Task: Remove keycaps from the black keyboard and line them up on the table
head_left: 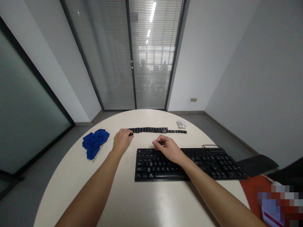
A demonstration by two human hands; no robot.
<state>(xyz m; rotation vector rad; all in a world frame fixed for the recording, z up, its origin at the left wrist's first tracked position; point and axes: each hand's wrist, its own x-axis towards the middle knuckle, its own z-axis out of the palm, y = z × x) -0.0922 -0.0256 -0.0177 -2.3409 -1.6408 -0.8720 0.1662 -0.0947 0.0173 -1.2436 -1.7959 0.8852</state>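
Keyboard (170,168), long and black, is lying flat on a round, pale table (134,201), its space bar facing the person seated there. Over its back rows, left of its middle, the person's right hand (167,146) is hovering with thumb and forefinger pinched together. They are gripping a small tool with thin wire prongs (151,148), which are pointing down towards the keyboard's back left part; I am not able to tell from where I'm standing whether the wire is touching a key.

Past the keyboard's back left corner, the left hand (121,138) is resting low with its fingers curled, pinching a small black piece (131,134) at the tips. Just beside those fingers a line of black keycaps (151,130) is starting, running rightwards beyond the keyboard, thicker on the left and thinning to a single file on the right. Behind that thin end, a crumpled whitish bundle (181,124) is sitting. Well to the left of the keyboard, a rumpled blue cloth (94,142) is lying in folds. Behind the keyboard's right part, a dark cable (210,145) is curving along the table.
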